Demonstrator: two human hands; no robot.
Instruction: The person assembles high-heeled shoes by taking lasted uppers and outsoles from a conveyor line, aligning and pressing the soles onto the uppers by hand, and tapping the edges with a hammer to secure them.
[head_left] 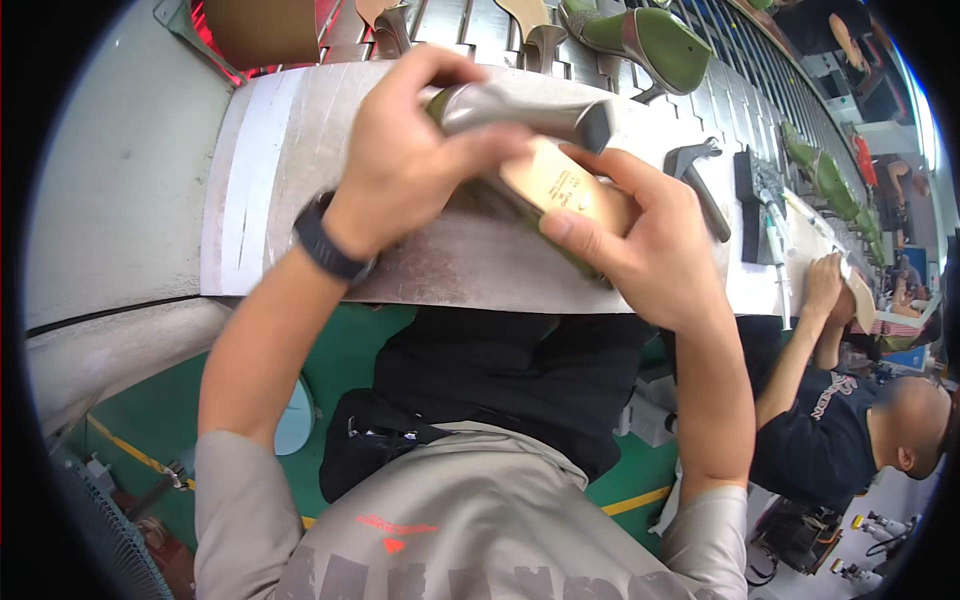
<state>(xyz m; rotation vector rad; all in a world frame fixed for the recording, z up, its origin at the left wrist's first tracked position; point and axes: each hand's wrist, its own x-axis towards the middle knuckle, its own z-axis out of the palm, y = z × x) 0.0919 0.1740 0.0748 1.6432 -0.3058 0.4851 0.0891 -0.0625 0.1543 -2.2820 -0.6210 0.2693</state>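
Observation:
My left hand [405,150], with a black band on its wrist, is closed around a high-heeled shoe [500,105] with a grey-silver side and dark heel tip. Its fingers are smeared by motion. My right hand [650,225] grips a tan insole [570,185] with printing on it, thumb on top and fingers behind. An olive edge shows beneath the insole. Whether the insole lies in this shoe, in a second one or loose, I cannot tell. Both hands are close together above the pale worktable [430,270].
Behind the table, a slatted conveyor [480,30] carries several heeled shoes, among them a green one [665,50]. Right of my hands lie a hammer [700,180], a black block [748,190] and slim tubes [775,235]. A co-worker [830,430] handles a tan piece at far right.

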